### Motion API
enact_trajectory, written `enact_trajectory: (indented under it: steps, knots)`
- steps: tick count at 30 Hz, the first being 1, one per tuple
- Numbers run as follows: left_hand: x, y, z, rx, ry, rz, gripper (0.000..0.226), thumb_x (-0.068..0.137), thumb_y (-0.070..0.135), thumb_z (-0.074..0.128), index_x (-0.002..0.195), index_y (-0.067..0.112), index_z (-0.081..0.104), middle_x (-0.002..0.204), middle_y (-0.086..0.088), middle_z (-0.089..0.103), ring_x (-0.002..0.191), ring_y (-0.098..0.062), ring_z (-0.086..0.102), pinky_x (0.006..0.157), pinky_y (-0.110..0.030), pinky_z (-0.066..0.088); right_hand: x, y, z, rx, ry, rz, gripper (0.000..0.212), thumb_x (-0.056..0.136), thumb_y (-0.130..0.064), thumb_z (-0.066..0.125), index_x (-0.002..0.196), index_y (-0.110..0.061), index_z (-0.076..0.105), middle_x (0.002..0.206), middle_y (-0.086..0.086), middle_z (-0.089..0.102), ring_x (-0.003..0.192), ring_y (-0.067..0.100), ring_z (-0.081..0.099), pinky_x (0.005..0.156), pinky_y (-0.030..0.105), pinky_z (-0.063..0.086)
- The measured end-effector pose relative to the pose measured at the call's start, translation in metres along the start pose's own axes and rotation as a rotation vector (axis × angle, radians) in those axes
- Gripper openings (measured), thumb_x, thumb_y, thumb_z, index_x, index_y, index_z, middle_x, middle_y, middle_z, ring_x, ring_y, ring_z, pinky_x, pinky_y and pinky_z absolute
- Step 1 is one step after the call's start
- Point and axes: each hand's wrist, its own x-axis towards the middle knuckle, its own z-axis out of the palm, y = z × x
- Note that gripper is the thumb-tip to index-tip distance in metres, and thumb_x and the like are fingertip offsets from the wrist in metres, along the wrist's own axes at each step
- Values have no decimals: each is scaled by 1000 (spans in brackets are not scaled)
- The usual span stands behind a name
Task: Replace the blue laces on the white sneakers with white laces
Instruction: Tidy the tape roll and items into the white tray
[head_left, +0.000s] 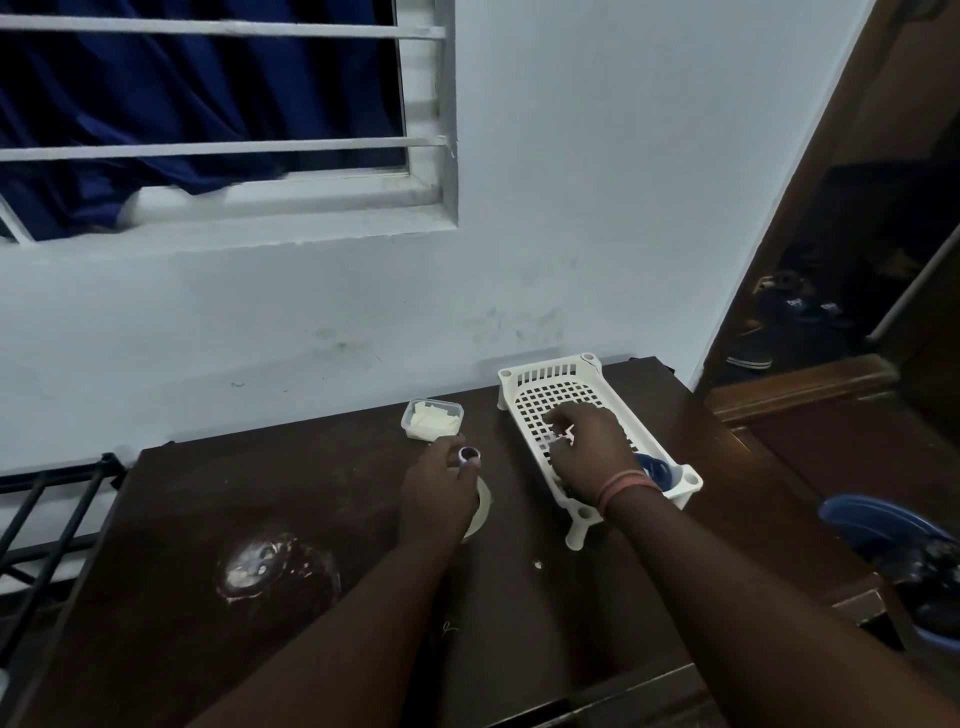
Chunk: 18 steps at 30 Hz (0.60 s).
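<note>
- The right hand (587, 447) reached into the white basket (524, 382) at the table's (208, 519) far right; its fingers pinched a small pale piece, too small to identify.
- The left hand (439, 493) held a small dark cap-like item (470, 453) between thumb and finger, over a pale roll (480, 512).
- A blue coil (657, 467), probably a lace, lay at the basket's near end, beside the right wrist.
- No sneakers were visible on the table.
- Judged: a lace is light, limp and tangle-prone; take hold at the stiff tip.
- A lidless tub (434, 418) stood just left of the basket.
- The wall closed off the far edge; open room lay on the near and left table.
</note>
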Motion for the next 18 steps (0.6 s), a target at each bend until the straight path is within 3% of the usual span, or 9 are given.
enact_trajectory:
  steps: [3, 7, 12, 15, 18]
  knots:
    - [10, 34, 11, -368, -41, -225, 11, 94, 26, 67, 96, 17, 74, 82, 7, 73, 79, -9, 67, 72, -24, 48, 3, -11, -6, 216, -20, -1, 23, 83, -6, 59, 94, -23, 70, 88, -10, 69, 77, 10, 60, 80, 23, 48]
    - [15, 73, 22, -775, -245, -437, 22, 103, 26, 55, 91, 14, 69, 74, 0, 71, 65, -9, 66, 63, -23, 48, 6, -15, -10, 306, -117, -45, 21, 79, -15, 71, 94, -28, 70, 87, -12, 68, 72, 6, 62, 71, 21, 52]
    - [22, 79, 31, -727, -338, -541, 23, 105, 27, 51, 118, 10, 61, 98, -6, 71, 69, -11, 64, 60, -23, 49, 16, -5, -10, 234, -14, 7, 13, 83, -17, 70, 95, -21, 74, 86, -6, 73, 79, 12, 65, 77, 24, 51]
    - [27, 59, 36, -540, -220, -508, 16, 103, 21, 52, 110, 11, 62, 90, -5, 71, 60, -11, 57, 52, -22, 43, 24, 8, -5, 19, -71, 81, 19, 83, -17, 68, 100, -12, 73, 96, 4, 72, 92, 21, 65, 78, 24, 47]
    - [29, 37, 37, -431, -155, -483, 13, 98, 13, 52, 94, 15, 64, 87, -4, 73, 59, -12, 56, 52, -23, 41, 26, 14, 0, -58, -174, 121, 24, 81, -18, 69, 105, -16, 68, 93, 2, 68, 90, 21, 61, 74, 22, 40]
